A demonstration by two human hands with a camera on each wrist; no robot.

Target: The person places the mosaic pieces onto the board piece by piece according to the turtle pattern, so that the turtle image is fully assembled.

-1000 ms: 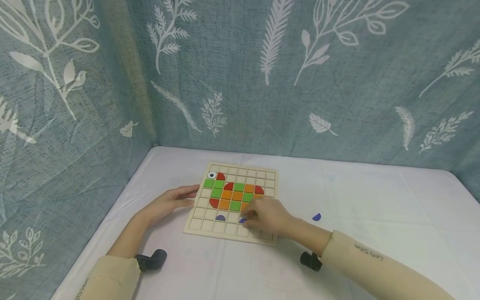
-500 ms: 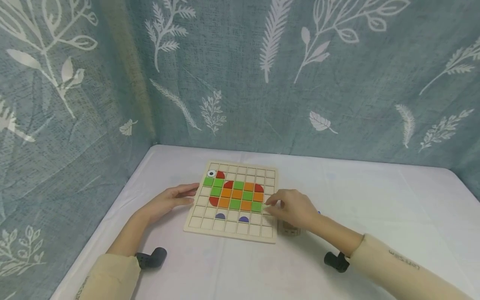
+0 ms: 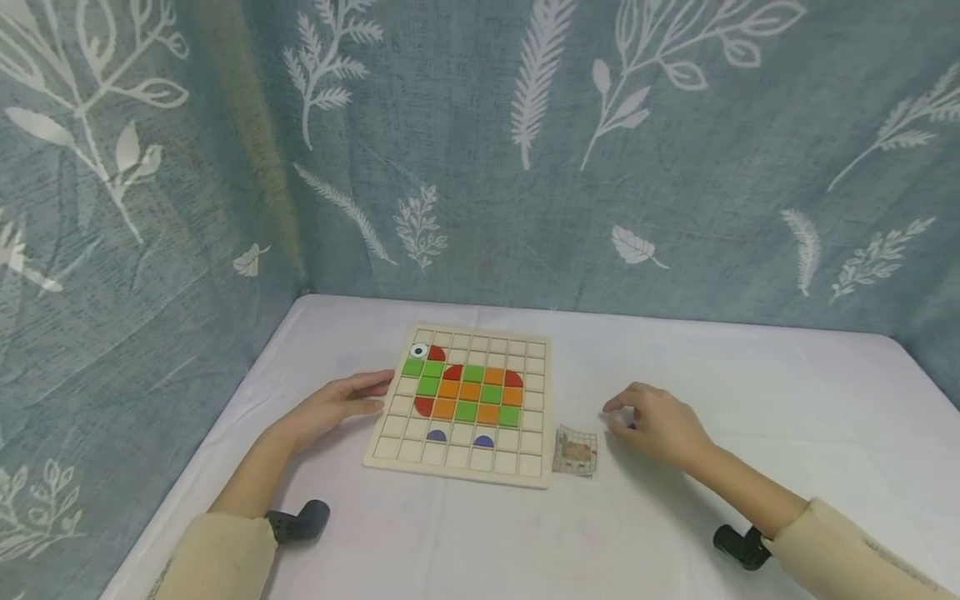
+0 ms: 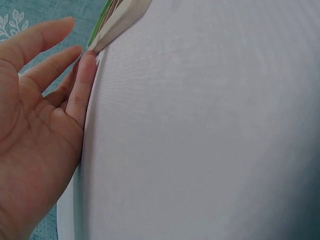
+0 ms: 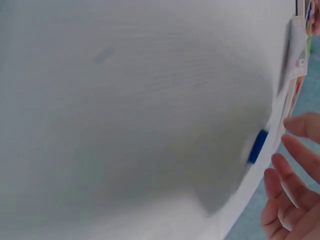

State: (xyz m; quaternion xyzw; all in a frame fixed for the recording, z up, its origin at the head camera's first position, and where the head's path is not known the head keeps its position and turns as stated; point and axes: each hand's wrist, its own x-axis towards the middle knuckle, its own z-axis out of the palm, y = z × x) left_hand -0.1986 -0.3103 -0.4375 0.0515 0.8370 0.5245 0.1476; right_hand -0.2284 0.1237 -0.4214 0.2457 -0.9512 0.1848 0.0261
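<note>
A wooden grid board (image 3: 457, 460) lies on the table, with green, orange and red tiles, a white eye tile (image 3: 418, 351) and two blue half-circles, one of them this half-circle (image 3: 483, 442). My left hand (image 3: 330, 407) rests at the board's left edge, fingertips touching it and fingers relaxed; in the left wrist view the board's corner (image 4: 117, 25) meets those fingertips. Right of the board, my right hand (image 3: 660, 423) hovers low over the table with loosely bent fingers. Close by its fingers, a loose blue half-circle piece (image 5: 257, 146) lies on the cloth, apart from them, mostly hidden in the head view.
A small creased picture card (image 3: 576, 451) with a matching coloured pattern lies just right of the board. White cloth covers the table (image 3: 480, 542). A teal leaf-patterned curtain (image 3: 465, 150) hangs behind and on the left.
My right hand has left the blue half-circle on the board and moved right, past the card, to the loose blue piece. The card has come into full view. My left hand stays put.
</note>
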